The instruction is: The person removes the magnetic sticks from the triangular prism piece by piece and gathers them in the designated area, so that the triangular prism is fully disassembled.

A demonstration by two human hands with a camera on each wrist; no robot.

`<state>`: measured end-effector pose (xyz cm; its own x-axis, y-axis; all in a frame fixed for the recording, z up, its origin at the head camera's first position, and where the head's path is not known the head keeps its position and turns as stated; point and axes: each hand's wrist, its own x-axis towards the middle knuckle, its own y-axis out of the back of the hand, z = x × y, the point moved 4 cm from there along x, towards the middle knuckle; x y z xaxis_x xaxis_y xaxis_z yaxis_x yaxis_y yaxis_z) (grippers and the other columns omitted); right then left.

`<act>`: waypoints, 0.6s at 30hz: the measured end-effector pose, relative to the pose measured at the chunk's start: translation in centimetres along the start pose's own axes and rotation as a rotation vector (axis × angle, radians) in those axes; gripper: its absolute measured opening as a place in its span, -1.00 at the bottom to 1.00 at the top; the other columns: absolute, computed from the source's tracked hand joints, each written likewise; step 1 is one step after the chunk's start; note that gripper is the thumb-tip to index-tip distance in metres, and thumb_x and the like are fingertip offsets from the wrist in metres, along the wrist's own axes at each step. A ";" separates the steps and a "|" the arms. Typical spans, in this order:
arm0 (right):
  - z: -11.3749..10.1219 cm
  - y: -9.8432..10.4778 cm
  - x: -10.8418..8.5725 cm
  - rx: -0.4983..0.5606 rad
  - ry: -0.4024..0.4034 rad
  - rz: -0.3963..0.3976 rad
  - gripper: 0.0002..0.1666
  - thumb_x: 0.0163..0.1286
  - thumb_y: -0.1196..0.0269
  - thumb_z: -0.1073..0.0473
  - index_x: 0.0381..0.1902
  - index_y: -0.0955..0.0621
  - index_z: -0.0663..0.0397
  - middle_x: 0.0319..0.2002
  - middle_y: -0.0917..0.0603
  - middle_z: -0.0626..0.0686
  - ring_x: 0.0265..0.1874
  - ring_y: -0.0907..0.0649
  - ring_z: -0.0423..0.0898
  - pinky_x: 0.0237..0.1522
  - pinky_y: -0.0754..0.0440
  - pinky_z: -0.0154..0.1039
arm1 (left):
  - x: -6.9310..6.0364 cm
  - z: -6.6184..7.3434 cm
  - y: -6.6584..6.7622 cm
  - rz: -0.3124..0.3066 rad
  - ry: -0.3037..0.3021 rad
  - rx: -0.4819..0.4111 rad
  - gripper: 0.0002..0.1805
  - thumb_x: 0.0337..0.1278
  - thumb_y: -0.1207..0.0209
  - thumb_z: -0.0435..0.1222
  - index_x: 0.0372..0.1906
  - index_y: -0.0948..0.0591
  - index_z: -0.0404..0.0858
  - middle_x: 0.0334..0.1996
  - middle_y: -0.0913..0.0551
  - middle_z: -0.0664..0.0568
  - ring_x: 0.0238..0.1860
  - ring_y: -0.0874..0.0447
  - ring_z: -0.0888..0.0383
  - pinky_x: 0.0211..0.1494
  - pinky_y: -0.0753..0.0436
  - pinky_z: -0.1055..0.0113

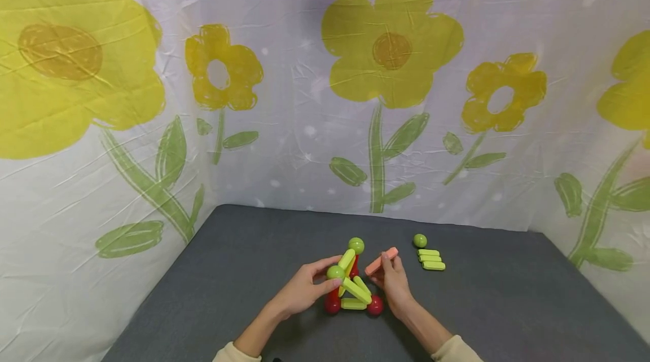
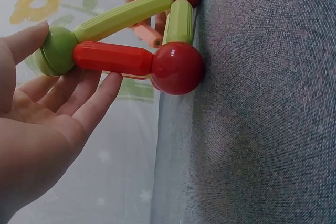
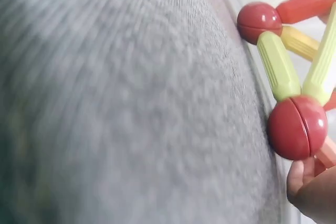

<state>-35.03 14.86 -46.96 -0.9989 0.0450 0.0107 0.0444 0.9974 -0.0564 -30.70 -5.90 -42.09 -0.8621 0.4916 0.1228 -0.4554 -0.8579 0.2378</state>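
Note:
A frame of magnetic rods and balls (image 1: pixel 354 288) stands on the dark table, with red balls (image 2: pixel 178 69) at its base and green balls on top. My left hand (image 1: pixel 303 288) grips the near green ball (image 2: pixel 56 51) between thumb and fingers, and its fingertips lie along the red rod (image 2: pixel 113 58) below. My right hand (image 1: pixel 395 283) pinches a salmon-pink rod (image 1: pixel 381 261) just right of the frame, tilted up to the right. In the right wrist view, a red base ball (image 3: pixel 297 127) partly hides this rod and the right fingers.
Beyond my right hand lie a loose green ball (image 1: pixel 420 240) and three yellow-green rods (image 1: pixel 431 259) in a stack of rows. A flower-printed cloth (image 1: pixel 284 170) hangs behind the grey table (image 1: pixel 213 272) and along both its sides.

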 end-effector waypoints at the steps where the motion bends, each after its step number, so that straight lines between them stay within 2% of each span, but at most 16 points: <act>1: -0.1 0.1 0.0 -0.009 0.006 0.008 -0.54 0.60 0.18 0.02 0.07 -0.24 0.39 -0.35 -0.61 0.10 -0.38 -0.59 -0.14 -0.25 -0.58 -0.32 | 0.0 0.0 0.0 -0.001 0.002 0.000 -0.38 0.29 -0.17 -0.11 0.37 -0.34 -0.23 0.22 -0.42 -0.13 0.15 -0.46 -0.05 0.07 -0.55 0.15; 4: -0.3 0.8 -0.1 -0.006 0.016 0.030 -0.55 0.60 0.16 0.06 0.10 -0.20 0.41 -0.37 -0.62 0.09 -0.40 -0.60 -0.14 -0.27 -0.58 -0.34 | 0.0 0.1 0.0 0.000 0.006 0.000 -0.37 0.28 -0.18 -0.11 0.37 -0.34 -0.25 0.22 -0.42 -0.14 0.14 -0.46 -0.05 0.06 -0.55 0.15; 10: -0.7 2.5 -0.2 0.058 -0.023 0.078 -0.39 0.58 0.12 0.09 0.31 0.05 0.38 -0.41 -0.63 0.06 -0.48 -0.63 -0.17 -0.30 -0.62 -0.36 | 0.0 0.0 0.0 -0.001 0.009 0.000 -0.38 0.28 -0.18 -0.12 0.37 -0.34 -0.25 0.22 -0.41 -0.13 0.14 -0.46 -0.05 0.06 -0.55 0.15; 14: -1.1 3.6 -0.3 0.076 -0.037 0.098 -0.37 0.58 0.12 0.07 0.33 0.05 0.38 -0.36 -0.60 0.07 -0.45 -0.64 -0.17 -0.30 -0.62 -0.35 | 0.0 0.0 -0.1 -0.009 0.007 -0.006 -0.38 0.28 -0.18 -0.12 0.37 -0.33 -0.25 0.22 -0.41 -0.13 0.13 -0.47 -0.04 0.05 -0.55 0.17; 18: -1.6 4.7 -0.3 0.066 -0.031 0.082 -0.41 0.58 0.11 0.11 0.31 0.02 0.39 -0.38 -0.61 0.09 -0.40 -0.63 -0.15 -0.26 -0.59 -0.34 | 0.0 0.0 -0.1 -0.009 0.008 -0.005 -0.38 0.29 -0.17 -0.12 0.37 -0.33 -0.25 0.21 -0.42 -0.13 0.12 -0.47 -0.04 0.05 -0.56 0.17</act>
<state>-34.46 19.67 -45.60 -0.9920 0.1234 -0.0279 0.1259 0.9846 -0.1214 -30.61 -5.81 -42.17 -0.8595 0.4984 0.1132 -0.4644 -0.8541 0.2341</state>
